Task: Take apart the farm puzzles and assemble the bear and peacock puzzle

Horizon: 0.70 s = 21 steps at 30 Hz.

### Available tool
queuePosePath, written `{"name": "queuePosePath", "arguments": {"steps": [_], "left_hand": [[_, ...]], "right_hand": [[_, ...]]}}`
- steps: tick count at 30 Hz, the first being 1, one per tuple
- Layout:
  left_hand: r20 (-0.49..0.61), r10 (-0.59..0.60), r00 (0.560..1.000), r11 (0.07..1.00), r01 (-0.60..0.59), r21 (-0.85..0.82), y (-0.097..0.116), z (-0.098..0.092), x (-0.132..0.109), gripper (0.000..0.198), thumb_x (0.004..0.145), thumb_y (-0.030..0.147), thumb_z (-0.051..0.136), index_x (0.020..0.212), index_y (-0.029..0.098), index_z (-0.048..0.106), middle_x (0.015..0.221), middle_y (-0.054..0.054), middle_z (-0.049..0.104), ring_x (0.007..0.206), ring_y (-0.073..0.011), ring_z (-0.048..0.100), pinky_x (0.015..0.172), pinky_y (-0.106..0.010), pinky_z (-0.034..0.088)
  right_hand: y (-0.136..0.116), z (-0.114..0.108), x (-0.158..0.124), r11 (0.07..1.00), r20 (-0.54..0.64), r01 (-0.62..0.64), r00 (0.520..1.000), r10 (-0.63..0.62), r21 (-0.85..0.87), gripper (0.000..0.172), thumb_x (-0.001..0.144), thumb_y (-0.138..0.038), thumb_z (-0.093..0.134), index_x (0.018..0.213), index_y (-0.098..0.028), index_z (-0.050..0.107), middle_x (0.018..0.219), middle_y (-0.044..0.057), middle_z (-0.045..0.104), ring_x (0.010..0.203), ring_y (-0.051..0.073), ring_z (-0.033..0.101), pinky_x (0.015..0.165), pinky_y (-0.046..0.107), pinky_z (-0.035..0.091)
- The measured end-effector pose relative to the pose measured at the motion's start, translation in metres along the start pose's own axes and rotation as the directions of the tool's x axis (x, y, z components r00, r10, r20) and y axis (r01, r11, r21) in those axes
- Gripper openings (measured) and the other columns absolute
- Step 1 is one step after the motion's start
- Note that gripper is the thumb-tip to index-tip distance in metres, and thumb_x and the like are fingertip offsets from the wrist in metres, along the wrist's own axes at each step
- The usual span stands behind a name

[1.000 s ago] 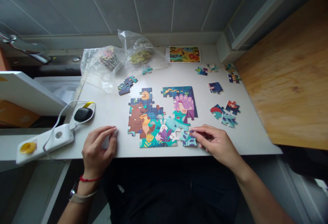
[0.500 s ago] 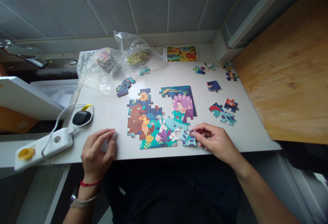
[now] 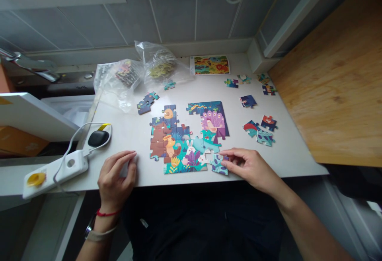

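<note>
A partly joined jigsaw puzzle (image 3: 170, 149) with a bear, a rabbit and a peacock lies flat on the white counter. At its lower right corner, my right hand (image 3: 246, 163) pinches a puzzle piece (image 3: 220, 164) with blue leaves on light teal. That piece sits slightly tilted, close beside the white animal, with a small gap above its left side. My left hand (image 3: 117, 173) rests at the counter's front edge, left of the puzzle. Its fingers are loosely curled, thumb apart from the index finger, with nothing between them.
Loose pieces lie to the right (image 3: 265, 137), at the back right (image 3: 231, 82) and upper left (image 3: 147, 102). Clear plastic bags (image 3: 161, 66) with pieces and a picture card (image 3: 210, 65) are at the back. A power strip (image 3: 56, 173) with a black charger (image 3: 98, 138) occupies the left.
The leaf-patterned piece in my right hand has turned a little, its lower right corner dropping. My left hand stays in place; the whole view has shifted slightly.
</note>
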<state>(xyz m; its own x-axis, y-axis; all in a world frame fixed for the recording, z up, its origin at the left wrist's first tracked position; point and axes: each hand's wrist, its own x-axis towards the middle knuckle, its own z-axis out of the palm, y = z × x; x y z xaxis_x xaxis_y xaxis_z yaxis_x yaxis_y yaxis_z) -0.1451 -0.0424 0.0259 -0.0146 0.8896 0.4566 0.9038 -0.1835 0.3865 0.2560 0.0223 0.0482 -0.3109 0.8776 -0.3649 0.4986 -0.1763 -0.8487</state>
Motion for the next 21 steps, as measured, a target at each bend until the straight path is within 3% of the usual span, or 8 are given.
{"name": "queuePosePath", "arguments": {"steps": [4, 10, 15, 21], "left_hand": [[-0.006, -0.002, 1.0, 1.0, 0.002, -0.003, -0.001, 0.0, 0.0, 0.019, 0.094, 0.011, 0.067, 0.11, 0.02, 0.073, 0.109, -0.011, 0.074, 0.101, -0.0279, 0.069, 0.094, -0.046, 0.055], [-0.019, 0.009, 1.0, 1.0, -0.009, 0.003, 0.0, 0.001, 0.0, 0.017, 0.095, 0.013, 0.067, 0.109, 0.02, 0.073, 0.108, -0.011, 0.074, 0.099, -0.0267, 0.069, 0.093, -0.044, 0.055], [-0.012, 0.018, 1.0, 1.0, -0.018, 0.018, -0.002, 0.001, 0.001, 0.017, 0.095, 0.013, 0.066, 0.109, 0.019, 0.073, 0.108, -0.011, 0.074, 0.1, -0.0261, 0.069, 0.094, -0.044, 0.055], [0.06, 0.064, 0.996, 0.997, -0.061, -0.048, 0.005, -0.001, 0.008, 0.022, 0.097, 0.011, 0.063, 0.114, 0.021, 0.072, 0.111, -0.01, 0.074, 0.107, -0.0264, 0.068, 0.098, -0.046, 0.055]], "right_hand": [[-0.002, -0.001, -0.001, 0.999, -0.008, -0.02, 1.0, 0.021, 0.048, 0.03, 0.087, -0.046, 0.075, 0.103, -0.02, 0.08, 0.084, 0.005, 0.076, 0.071, 0.018, 0.065, 0.064, 0.028, 0.051], [-0.005, -0.001, 0.002, 0.936, 0.01, -0.133, 0.99, 0.138, 0.326, 0.039, 0.077, -0.052, 0.084, 0.083, -0.02, 0.063, 0.064, -0.001, 0.064, 0.054, 0.013, 0.06, 0.045, 0.02, 0.044], [-0.001, 0.0, 0.005, 0.901, 0.003, -0.141, 0.988, 0.153, 0.411, 0.046, 0.069, -0.05, 0.093, 0.076, -0.019, 0.06, 0.062, 0.0, 0.066, 0.054, 0.013, 0.064, 0.043, 0.018, 0.047], [0.0, 0.003, 0.009, 0.882, -0.087, -0.103, 0.983, 0.16, 0.46, 0.05, 0.066, -0.055, 0.095, 0.074, -0.018, 0.062, 0.068, 0.004, 0.071, 0.061, 0.018, 0.072, 0.045, 0.019, 0.052]]}}
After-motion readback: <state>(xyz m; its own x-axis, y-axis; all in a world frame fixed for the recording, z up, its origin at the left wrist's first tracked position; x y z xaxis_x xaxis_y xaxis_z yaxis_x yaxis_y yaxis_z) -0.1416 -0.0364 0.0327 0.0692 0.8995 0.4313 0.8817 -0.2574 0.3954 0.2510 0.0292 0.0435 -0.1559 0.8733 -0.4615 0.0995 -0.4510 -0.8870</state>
